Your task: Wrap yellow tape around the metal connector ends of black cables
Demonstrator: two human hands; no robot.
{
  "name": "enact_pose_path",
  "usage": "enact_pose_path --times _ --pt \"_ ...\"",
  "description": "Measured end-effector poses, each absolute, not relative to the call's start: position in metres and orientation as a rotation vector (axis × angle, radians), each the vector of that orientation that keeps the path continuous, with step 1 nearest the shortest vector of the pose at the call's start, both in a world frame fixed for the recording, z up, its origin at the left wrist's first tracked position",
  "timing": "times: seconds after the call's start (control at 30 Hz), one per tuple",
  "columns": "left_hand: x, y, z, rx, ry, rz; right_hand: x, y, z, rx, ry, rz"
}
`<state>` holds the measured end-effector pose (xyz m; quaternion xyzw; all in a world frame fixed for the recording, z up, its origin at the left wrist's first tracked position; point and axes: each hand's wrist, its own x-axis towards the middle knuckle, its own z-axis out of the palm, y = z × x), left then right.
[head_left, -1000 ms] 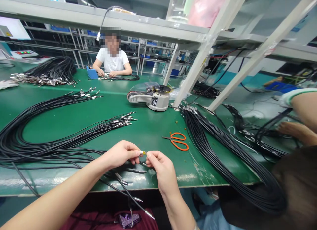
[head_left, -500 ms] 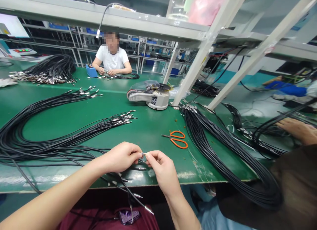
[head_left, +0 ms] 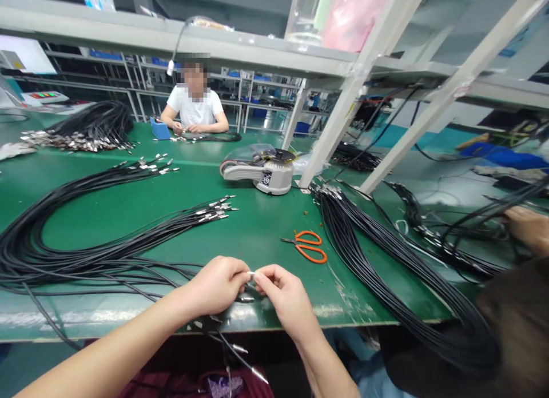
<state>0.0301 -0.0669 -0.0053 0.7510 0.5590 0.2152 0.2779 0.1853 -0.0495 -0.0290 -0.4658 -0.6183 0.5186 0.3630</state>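
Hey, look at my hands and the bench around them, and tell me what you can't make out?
All in the head view:
Metal tip: mostly covered by the left hand and right hand.
Purple thing: cut off by the bottom edge.
Co-worker's hand, far right: runs into the right edge, so not all of it shows.
Label on the grey machine: print too small and blurred to read.

A smooth green table (head_left: 257, 232) holds a bent bunch of thin black cables with silver tips (head_left: 17, 238) on the left, and a heap of black cables (head_left: 92, 123) behind. Orange-handled metal scissors (head_left: 295, 242) lie before a round grey machine (head_left: 274, 180). On the right, another black cable bunch (head_left: 350, 248) hangs over the front edge.
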Motion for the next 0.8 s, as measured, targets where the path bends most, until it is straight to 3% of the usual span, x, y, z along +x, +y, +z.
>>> enact_pose_path --times 0.13,0.27,0.4,0.8 --pt "0.011 -0.064 0.000 2.154 1.507 0.716 0.196 -0.040 -0.019 -1.228 -1.739 1.413" --pt "-0.036 -0.053 -0.003 2.168 2.065 0.676 0.212 -0.024 -0.013 -1.280 -1.954 1.437" --pt "-0.069 -0.042 -0.016 2.051 2.281 0.616 0.208 0.001 0.000 -1.276 -1.872 1.330" --pt "-0.057 -0.040 -0.021 1.924 1.899 0.683 0.101 0.062 -0.028 -1.027 -1.894 1.346"
